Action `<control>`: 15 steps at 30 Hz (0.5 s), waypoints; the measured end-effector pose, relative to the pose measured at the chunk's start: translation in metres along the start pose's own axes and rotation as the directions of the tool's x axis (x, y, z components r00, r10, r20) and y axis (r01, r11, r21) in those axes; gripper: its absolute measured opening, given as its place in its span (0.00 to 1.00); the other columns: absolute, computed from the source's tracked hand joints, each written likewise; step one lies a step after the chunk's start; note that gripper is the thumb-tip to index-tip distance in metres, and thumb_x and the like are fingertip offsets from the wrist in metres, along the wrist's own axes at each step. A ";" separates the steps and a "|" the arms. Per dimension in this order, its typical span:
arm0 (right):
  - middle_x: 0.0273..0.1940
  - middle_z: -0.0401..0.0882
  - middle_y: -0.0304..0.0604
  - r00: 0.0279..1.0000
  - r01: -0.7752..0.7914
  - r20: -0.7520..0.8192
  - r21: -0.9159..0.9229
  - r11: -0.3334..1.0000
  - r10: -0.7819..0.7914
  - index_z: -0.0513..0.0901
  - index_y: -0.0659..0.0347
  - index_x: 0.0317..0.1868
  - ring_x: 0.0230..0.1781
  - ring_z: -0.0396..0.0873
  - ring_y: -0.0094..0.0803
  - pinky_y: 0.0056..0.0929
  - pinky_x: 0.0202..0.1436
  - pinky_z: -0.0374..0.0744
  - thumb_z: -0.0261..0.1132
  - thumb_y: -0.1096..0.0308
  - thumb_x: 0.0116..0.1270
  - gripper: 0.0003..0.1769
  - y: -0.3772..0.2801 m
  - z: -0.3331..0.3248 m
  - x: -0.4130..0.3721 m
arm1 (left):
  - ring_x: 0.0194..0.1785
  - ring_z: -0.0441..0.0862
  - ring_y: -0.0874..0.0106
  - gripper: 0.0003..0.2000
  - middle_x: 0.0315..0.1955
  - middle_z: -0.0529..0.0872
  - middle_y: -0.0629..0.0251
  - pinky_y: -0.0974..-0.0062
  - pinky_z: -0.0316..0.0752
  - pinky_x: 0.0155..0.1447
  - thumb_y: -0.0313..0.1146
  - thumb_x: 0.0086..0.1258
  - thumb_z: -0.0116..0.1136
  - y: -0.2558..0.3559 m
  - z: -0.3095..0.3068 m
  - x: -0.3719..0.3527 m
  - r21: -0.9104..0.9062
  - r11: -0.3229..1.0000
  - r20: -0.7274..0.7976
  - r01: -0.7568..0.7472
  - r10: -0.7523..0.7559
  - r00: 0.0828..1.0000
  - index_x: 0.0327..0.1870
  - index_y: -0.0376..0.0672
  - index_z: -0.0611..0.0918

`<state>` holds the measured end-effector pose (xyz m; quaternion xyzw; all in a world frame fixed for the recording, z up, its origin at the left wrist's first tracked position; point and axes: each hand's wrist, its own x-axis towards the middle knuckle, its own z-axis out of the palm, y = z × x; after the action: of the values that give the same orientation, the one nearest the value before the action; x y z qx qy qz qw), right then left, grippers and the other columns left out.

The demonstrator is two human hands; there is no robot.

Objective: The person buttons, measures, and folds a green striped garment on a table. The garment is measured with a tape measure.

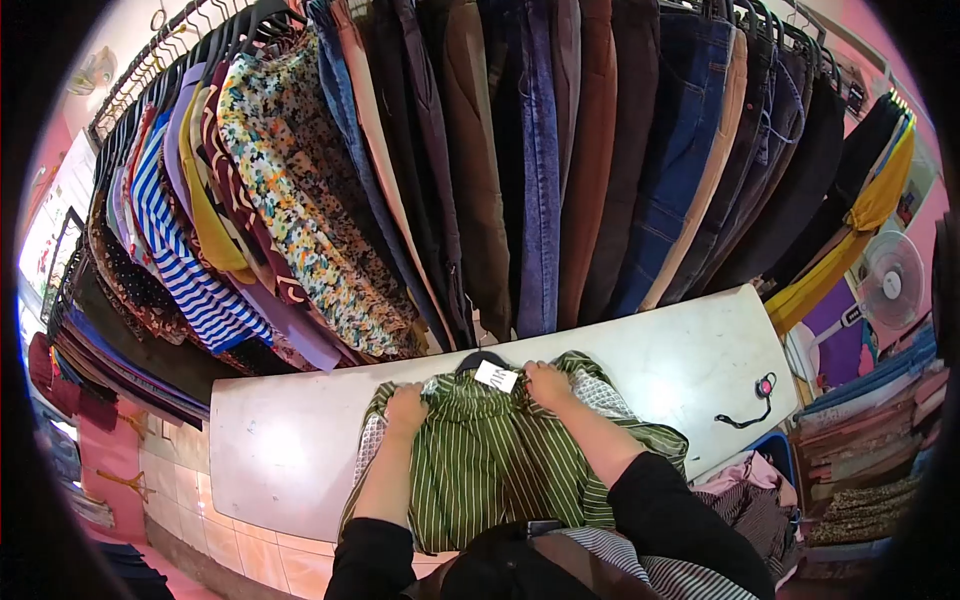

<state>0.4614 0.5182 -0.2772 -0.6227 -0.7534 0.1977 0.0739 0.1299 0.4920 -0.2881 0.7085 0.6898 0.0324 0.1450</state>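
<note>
A green striped garment [465, 450] lies over the front edge of the white table, its collar end away from me. A black hanger [482, 359] shows at its neck, and a white tag [496, 376] with dark letters rests beside it. My left hand [406, 408] grips the cloth at the left shoulder, fingers closed. My right hand [548, 384] is closed on the cloth at the right shoulder, close to the tag.
Behind the white table [290, 450] hangs a long rack of trousers and patterned tops [300, 200]. A black corded item [765, 386] lies at the table's right. Beyond are a fan [890, 283], folded clothes [870, 430] and a blue basket [775, 441] of clothing.
</note>
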 end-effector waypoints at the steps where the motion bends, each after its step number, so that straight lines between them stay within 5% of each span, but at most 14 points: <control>1: 0.47 0.79 0.50 1.000 0.020 -0.010 0.063 0.998 -0.019 0.74 0.59 0.51 0.50 0.78 0.50 0.50 0.53 0.75 0.65 0.66 0.59 0.19 0.000 0.005 -0.012 | 0.56 0.76 0.56 0.21 0.48 0.81 0.56 0.55 0.72 0.57 0.34 0.55 0.63 0.002 -0.001 -0.017 -0.002 1.000 -0.011 0.030 -0.030 0.999 0.52 0.45 0.78; 6: 0.44 0.80 0.54 0.994 0.112 -0.042 0.202 0.973 -0.106 0.77 0.62 0.49 0.47 0.78 0.52 0.44 0.51 0.77 0.67 0.66 0.56 0.20 -0.012 0.029 -0.078 | 0.57 0.75 0.54 0.22 0.50 0.81 0.55 0.56 0.72 0.57 0.35 0.56 0.63 -0.007 -0.002 -0.108 -0.128 0.991 -0.036 0.027 -0.032 0.999 0.53 0.43 0.78; 10: 0.44 0.80 0.51 0.997 0.047 -0.080 0.315 0.948 -0.023 0.78 0.61 0.48 0.45 0.80 0.49 0.43 0.50 0.78 0.71 0.66 0.53 0.22 -0.039 0.036 -0.149 | 0.55 0.77 0.53 0.26 0.50 0.81 0.52 0.59 0.72 0.59 0.40 0.56 0.66 -0.040 0.008 -0.171 -0.283 0.957 0.021 -0.054 0.063 0.998 0.56 0.41 0.77; 15: 0.41 0.79 0.47 0.987 0.102 -0.161 0.470 0.877 -0.028 0.80 0.58 0.47 0.43 0.79 0.47 0.39 0.47 0.77 0.71 0.66 0.52 0.21 -0.074 0.025 -0.246 | 0.48 0.80 0.52 0.20 0.42 0.82 0.51 0.63 0.74 0.52 0.35 0.52 0.72 -0.039 -0.029 -0.268 -0.418 0.900 -0.023 -0.122 0.124 0.992 0.45 0.38 0.82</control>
<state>0.4378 0.2642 -0.2378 -0.5727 -0.6944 0.3274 0.2875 0.0726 0.2328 -0.2293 0.7030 0.6206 0.1872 0.2926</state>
